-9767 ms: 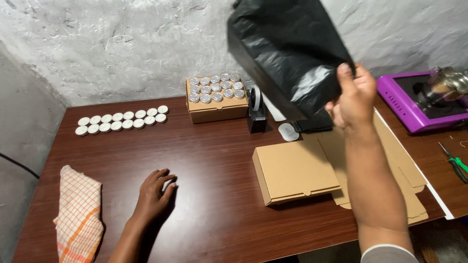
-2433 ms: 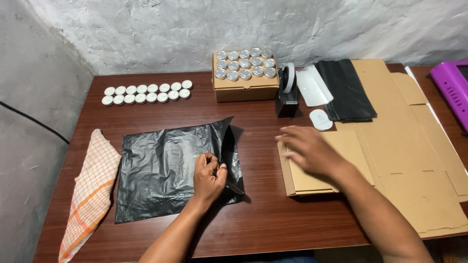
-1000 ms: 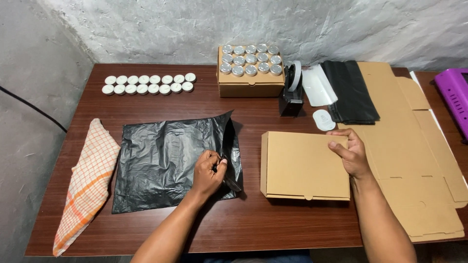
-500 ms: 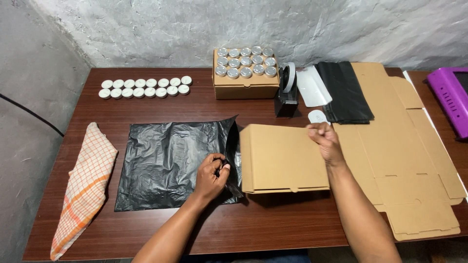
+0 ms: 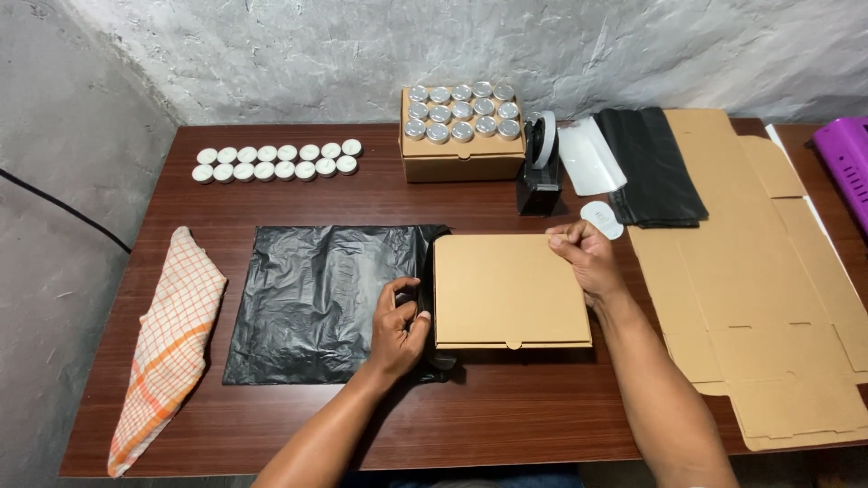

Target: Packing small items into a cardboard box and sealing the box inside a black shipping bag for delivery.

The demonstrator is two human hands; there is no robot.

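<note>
Head view showed the left hand [image 5: 398,327] pinching the open edge of the black bag [image 5: 325,303], apparently holding its mouth apart. Just right of the bag, the right hand [image 5: 586,258] gripped the flat brown box [image 5: 509,289] at its far corner; half a second before, the box lay farther right, so it had slid up to the bag's mouth. Beyond the bag, white caps [image 5: 276,164] lay in rows on the surface [image 5: 506,416].

A dark wooden counter [image 5: 506,425] is standing against a rough, grey-white plastered wall [image 5: 362,45], which is running along the back and turning down the left side. A thin black cable [image 5: 68,212] is hanging across the left stretch. Soft, even light is falling over everything.
</note>
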